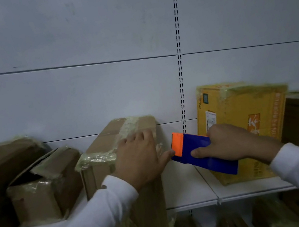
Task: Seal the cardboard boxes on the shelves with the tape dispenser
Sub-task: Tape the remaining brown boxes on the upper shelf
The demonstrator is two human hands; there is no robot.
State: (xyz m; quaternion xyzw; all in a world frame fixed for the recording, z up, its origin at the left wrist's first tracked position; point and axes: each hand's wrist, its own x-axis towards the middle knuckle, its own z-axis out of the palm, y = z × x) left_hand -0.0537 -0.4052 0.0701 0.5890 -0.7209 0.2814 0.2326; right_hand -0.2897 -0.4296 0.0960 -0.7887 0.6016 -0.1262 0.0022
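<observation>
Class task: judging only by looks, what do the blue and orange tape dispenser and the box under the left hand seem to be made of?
Tape dispenser: probably moulded plastic, with smooth, evenly coloured blue and orange surfaces and a toothed orange edge.
Box: brown cardboard, matt, with folded flaps; glossy, wrinkled clear tape runs over its top and corners.

Five cardboard boxes (126, 157), one tape dispenser (201, 152), two hands (140, 159).

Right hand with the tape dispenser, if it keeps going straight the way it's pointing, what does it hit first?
Probably the left hand's thumb: the tape dispenser held by the right hand points its orange end left, just short of it. Behind sits the brown box. Depth is unclear.
</observation>
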